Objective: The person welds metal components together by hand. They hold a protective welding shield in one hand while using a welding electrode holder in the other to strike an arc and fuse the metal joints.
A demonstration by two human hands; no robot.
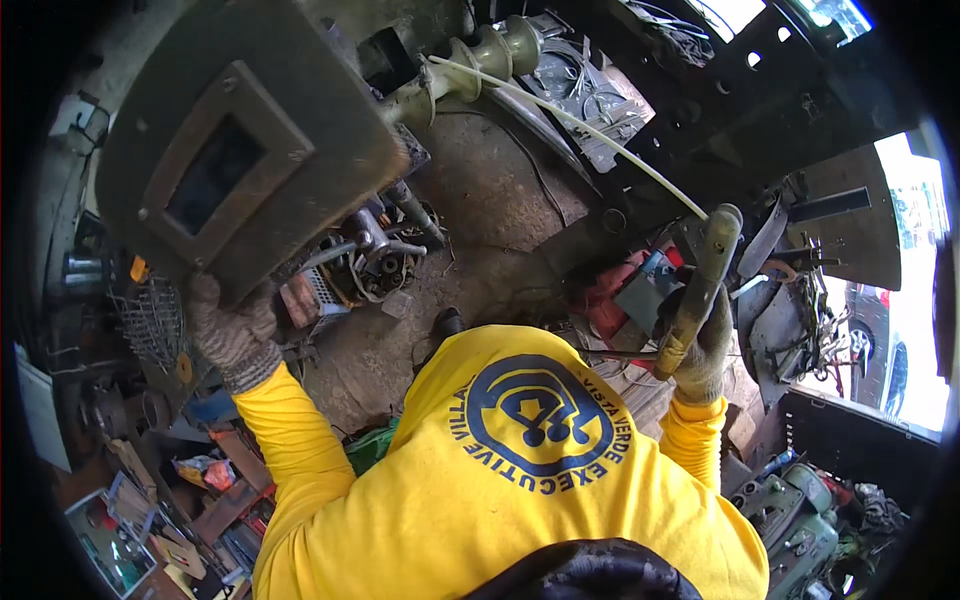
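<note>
My left hand (232, 328), in a grey knit glove, is closed at the lower edge of a hand-held welding shield (290, 215). Its grip is hidden behind the shield, which has a dark window in a screwed-on frame. On the right, my gloved right hand (708, 350) is wrapped round a worn electrode holder (700, 285). From the holder's jaws a long pale welding rod (580, 122) reaches up and left. The rod's far tip appears beside a metal auger screw (465, 68); whether they touch, I cannot tell.
Below the shield sits a small machine (385, 260) with metal handles. A dark steel frame (690, 130) spans the upper right. Loose cables cross the concrete floor (490, 200). Tools and scrap crowd the lower left, near a wire rack (150, 325). Green machinery (800, 520) stands lower right.
</note>
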